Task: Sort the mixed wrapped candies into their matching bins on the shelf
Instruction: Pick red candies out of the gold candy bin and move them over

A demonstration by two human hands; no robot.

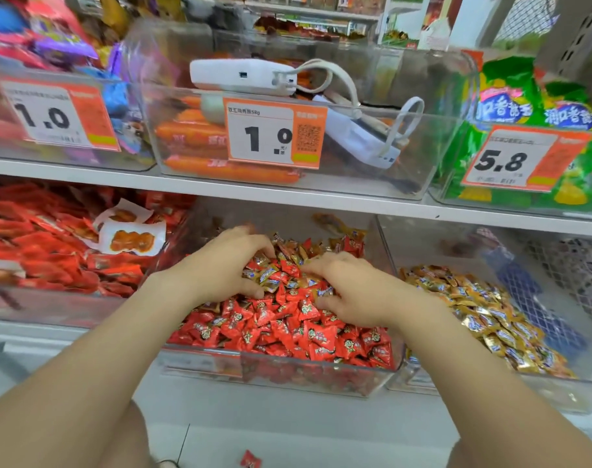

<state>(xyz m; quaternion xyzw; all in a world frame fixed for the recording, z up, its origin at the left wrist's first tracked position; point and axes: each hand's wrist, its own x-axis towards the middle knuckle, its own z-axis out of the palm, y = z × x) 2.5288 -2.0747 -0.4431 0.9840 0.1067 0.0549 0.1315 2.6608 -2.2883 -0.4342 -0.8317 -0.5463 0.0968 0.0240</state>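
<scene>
A clear middle bin (288, 373) on the lower shelf holds red wrapped candies (288, 332) with gold wrapped candies (281, 265) mixed in at the back. Both hands are inside it. My left hand (220, 268) has its fingers curled into the mixed pile, gathering candies. My right hand (348, 285) is curled the same way just to the right, fingertips buried among gold and red candies. The clear bin to the right (558, 386) holds gold wrapped candies (484, 312).
A bin of red snack packets (51, 251) stands at the left. The upper shelf carries bins with price tags (274, 133), orange sausages, a white power bank with cable (240, 76), and green bags (524, 106). One red candy (250, 460) lies on the floor.
</scene>
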